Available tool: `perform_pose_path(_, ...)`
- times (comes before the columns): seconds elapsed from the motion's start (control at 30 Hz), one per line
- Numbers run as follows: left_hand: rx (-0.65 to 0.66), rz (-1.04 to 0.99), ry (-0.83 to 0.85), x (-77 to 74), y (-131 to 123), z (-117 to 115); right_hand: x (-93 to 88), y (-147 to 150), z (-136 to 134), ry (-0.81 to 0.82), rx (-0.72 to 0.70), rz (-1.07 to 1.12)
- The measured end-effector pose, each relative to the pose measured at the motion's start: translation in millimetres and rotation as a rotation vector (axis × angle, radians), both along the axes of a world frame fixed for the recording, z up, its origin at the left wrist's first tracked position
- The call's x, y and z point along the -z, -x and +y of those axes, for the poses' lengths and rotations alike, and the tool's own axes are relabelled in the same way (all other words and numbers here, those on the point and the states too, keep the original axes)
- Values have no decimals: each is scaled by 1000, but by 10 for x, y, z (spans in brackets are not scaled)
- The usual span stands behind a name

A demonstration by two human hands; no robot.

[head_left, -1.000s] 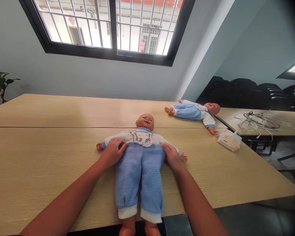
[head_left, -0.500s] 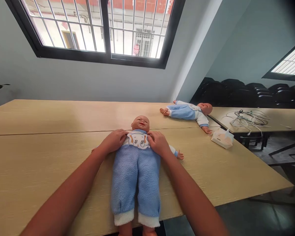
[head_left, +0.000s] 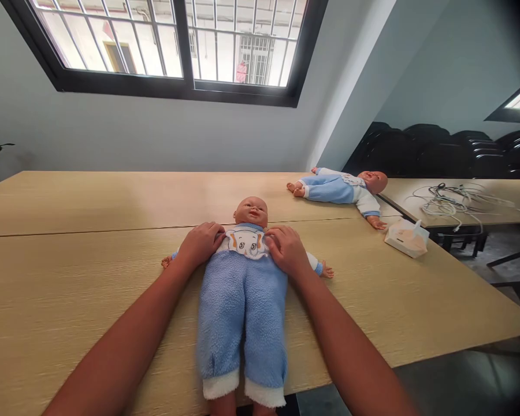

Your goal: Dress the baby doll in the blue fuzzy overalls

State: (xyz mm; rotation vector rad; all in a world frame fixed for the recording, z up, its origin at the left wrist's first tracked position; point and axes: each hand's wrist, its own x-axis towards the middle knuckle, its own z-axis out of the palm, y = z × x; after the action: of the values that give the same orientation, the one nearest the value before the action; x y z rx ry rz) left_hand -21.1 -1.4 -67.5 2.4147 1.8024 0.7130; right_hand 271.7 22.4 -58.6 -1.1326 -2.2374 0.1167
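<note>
A baby doll [head_left: 243,289] lies on its back, feet toward me, in blue fleece trousers and a white top with an elephant face on the bib [head_left: 245,242]. At the doll's shoulder on the left of the view, my left hand [head_left: 203,240] is closed with its fingers bent over the sleeve. My right hand [head_left: 286,247] grips the opposite shoulder, fingers curled beside the bib. Both of the doll's hands stick out past my wrists. Its feet are cut off by the lower edge of the view, and my fingertips are partly hidden.
Farther back on the light wooden table [head_left: 91,289] lies a second baby doll [head_left: 333,188] in similar clothes. Near its hand stands a tissue box [head_left: 407,238]. Coiled cables [head_left: 453,199] lie on another table, with stacked black chairs [head_left: 442,153] behind. A barred window [head_left: 177,89] faces me.
The view has tilted down slightly. My right hand has shifted a little outward from the bib, and the doll's hand on the left shows more. Both hands stay at the shoulders.
</note>
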Motion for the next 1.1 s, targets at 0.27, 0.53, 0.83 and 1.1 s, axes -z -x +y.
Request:
perform_pose_path(0.27, 140, -23, -12, 7, 46, 8, 22, -31, -5, 116, -52, -36)
perform_pose_path(0.53, 382, -207, -223, -335, -346, -484, 49, -54, 21, 55, 10, -36)
perform_pose_path(0.83, 912, 4, -5, -295, -1084, -1278, -34, -204, 47, -218, 87, 253)
perform_pose_path(1.1, 583, 81, -84, -185, -1013, -895, -1, -588, 306, -313, 390, 488)
